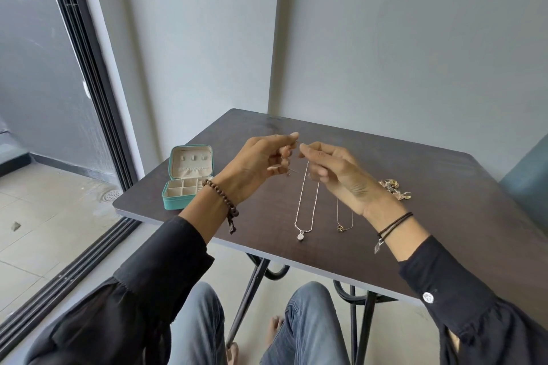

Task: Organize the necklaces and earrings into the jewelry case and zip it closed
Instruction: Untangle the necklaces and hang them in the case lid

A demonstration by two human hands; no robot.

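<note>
1. table (444,187): dark top that carries everything. the case sits at the left edge, the loose jewelry at centre and right.
2. jewelry case (178,204): teal, open, lid standing up, well apart from the necklaces. the lid has three small tabs above a gathered pocket, and the base is split into small compartments. no jewelry shows in them. the right part is hidden behind the left wrist.
3. left hand (258,166) and right hand (338,178): raised, fingertips almost meeting, each pinching the top of the silver necklace (300,201).
4. silver necklace: hangs in a long loop with the pendant low by the near edge. cannot tell if it touches the table. my read: this is clasp work. let the chain hang straight so it doesn't knot, then carry it over to the lid tabs.
5. gold necklace (340,227): lies flat just to the right, untouched.
6. earrings (396,189): small heap beyond the right wrist.
</note>
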